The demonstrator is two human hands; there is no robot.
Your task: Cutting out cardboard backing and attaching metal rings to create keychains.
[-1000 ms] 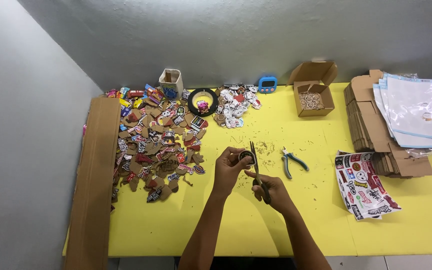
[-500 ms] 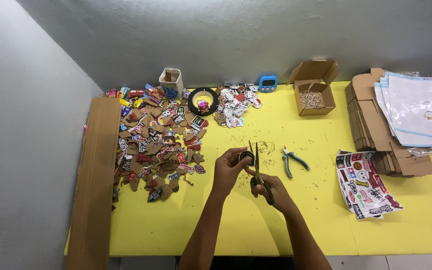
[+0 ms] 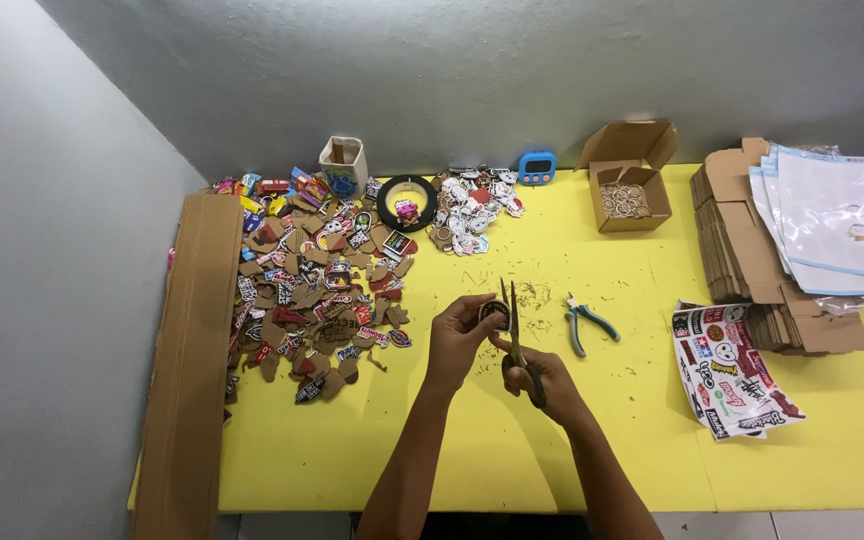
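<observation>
A grey wall (image 3: 452, 70) meets in a corner behind a bright yellow table (image 3: 602, 440) that fills most of the view. Along the table's left edge lies a long strip of brown corrugated cardboard (image 3: 187, 370), its length running away from the person. Beside it spreads a wide heap of brown card scraps and colourful cut-out stickers (image 3: 312, 280). At the far right stands a stack of flat brown cardboard boxes (image 3: 742, 230) with white and pale-blue plastic bags (image 3: 827, 220) on top, and in front of it a printed sheet of stickers (image 3: 732, 375). Near the wall sit a small open cardboard box holding metal rings (image 3: 627, 190), a black roll of tape (image 3: 407, 203), a small pale cup-shaped container (image 3: 343, 163) and a small blue digital timer (image 3: 537, 167).

Near the middle of the table, the left hand (image 3: 457, 335) pinches a small dark round sticker piece (image 3: 493, 314) between its fingers, held just above the surface. The right hand (image 3: 542, 375) has its fingers closed through the handles of a pair of dark metal scissors (image 3: 514, 335). The scissors' long axis runs nearly straight away from the person, tips pointing toward the wall, blades slightly parted and touching the sticker piece's right edge. Just to the right lie small pliers with blue-grey handles (image 3: 584, 322), well apart from the hands. Fine brown trimmings (image 3: 542, 295) dot the table around them.
</observation>
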